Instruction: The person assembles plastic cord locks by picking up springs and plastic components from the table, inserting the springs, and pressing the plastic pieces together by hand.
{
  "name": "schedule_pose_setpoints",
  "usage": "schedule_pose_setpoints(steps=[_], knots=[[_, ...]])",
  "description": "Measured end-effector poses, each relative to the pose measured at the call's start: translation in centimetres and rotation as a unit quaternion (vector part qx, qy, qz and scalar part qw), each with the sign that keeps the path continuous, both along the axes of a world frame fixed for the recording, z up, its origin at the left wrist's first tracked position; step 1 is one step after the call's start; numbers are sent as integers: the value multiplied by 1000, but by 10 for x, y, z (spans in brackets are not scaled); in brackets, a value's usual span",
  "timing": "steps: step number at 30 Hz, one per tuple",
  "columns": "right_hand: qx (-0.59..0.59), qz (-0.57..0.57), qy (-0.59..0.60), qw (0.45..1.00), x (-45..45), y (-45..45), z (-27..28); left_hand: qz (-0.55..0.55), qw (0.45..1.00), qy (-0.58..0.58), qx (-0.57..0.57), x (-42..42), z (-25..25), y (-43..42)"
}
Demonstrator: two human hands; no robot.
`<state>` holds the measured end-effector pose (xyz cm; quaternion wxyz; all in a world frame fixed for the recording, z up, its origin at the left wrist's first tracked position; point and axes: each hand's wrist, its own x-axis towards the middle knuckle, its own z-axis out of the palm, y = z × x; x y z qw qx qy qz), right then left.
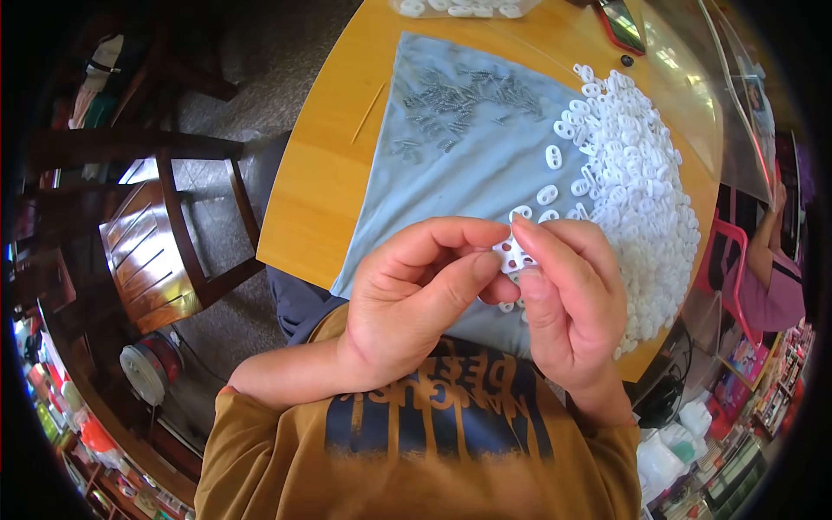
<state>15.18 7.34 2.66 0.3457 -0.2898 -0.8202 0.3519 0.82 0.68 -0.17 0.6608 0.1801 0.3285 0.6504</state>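
In front of my chest, a small white plastic piece with several holes (515,257) is pinched between both hands. My left hand (412,290) grips its left side with thumb and fingertips. My right hand (576,299) closes on its right side, and the fingers hide part of it. Beyond the hands a light blue cloth (459,182) covers part of the table. Small metal springs (468,97) lie scattered on its far part. To the right rises a large heap of white two-hole plastic pieces (641,199), with several loose ones (554,157) near my hands.
On the wooden table (321,182) lies a thin stick (368,113). A clear bag of white pieces (464,7) and a phone (620,24) are at the far edge. A wooden chair (152,247) stands left. Another person's arm (763,247) shows at right, by a pink chair (737,303).
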Motion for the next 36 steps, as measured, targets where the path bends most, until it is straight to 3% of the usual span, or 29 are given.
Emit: schedule_pose_setpoints(steps=[4, 17, 28, 36], knots=[[25, 12, 3, 1000, 0, 2, -1, -13, 1000, 2, -2, -3, 3, -1], [-55, 48, 25, 997, 3, 1, 1, -75, 993, -86, -31, -7, 7, -1], [-155, 77, 29, 985, 9, -1, 3, -81, 993, -59, 56, -7, -2, -5], [-63, 85, 28, 994, 6, 2, -2, -72, 994, -43, 70, -5, -3, -6]])
